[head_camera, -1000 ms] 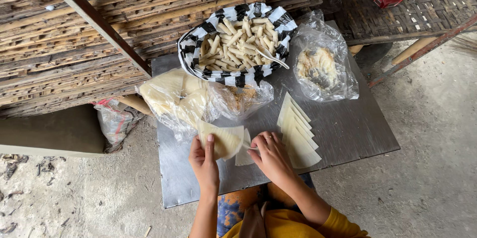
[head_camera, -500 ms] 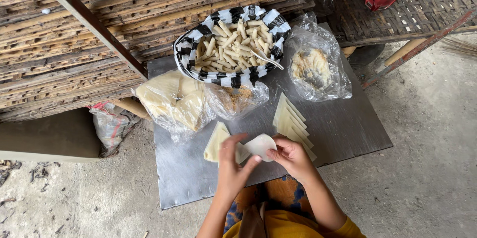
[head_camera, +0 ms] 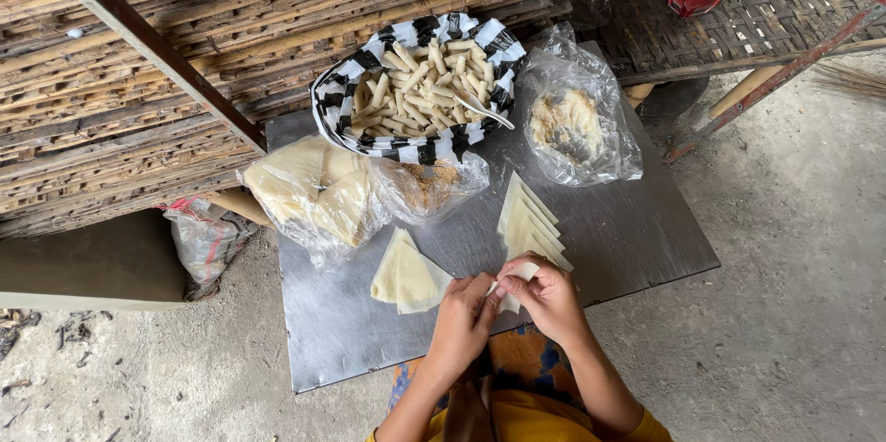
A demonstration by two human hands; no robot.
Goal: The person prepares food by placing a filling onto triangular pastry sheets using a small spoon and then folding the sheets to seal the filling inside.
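A grey metal table (head_camera: 628, 239) carries everything, backed by a stack of bamboo slats (head_camera: 185, 64). At its far edge sits a black-and-white bowl (head_camera: 420, 82) already heaped with finished rolls (head_camera: 429, 82), so a good share of the rolling looks done. Beside it lie a clear bag of crumbly filling (head_camera: 572, 124), a larger bag of wrappers (head_camera: 314, 188) and a small bag of brown crumbs (head_camera: 429, 185). Much is left: a fanned row of cut wrappers (head_camera: 526, 221) and a small stack of triangular ones (head_camera: 406, 276) wait unrolled. Close to the near edge, the left hand (head_camera: 461, 317) and right hand (head_camera: 549, 294) are drawn together, fingertips pinching one pale wrapper (head_camera: 517, 274) between them, partly folded and not yet a closed roll.
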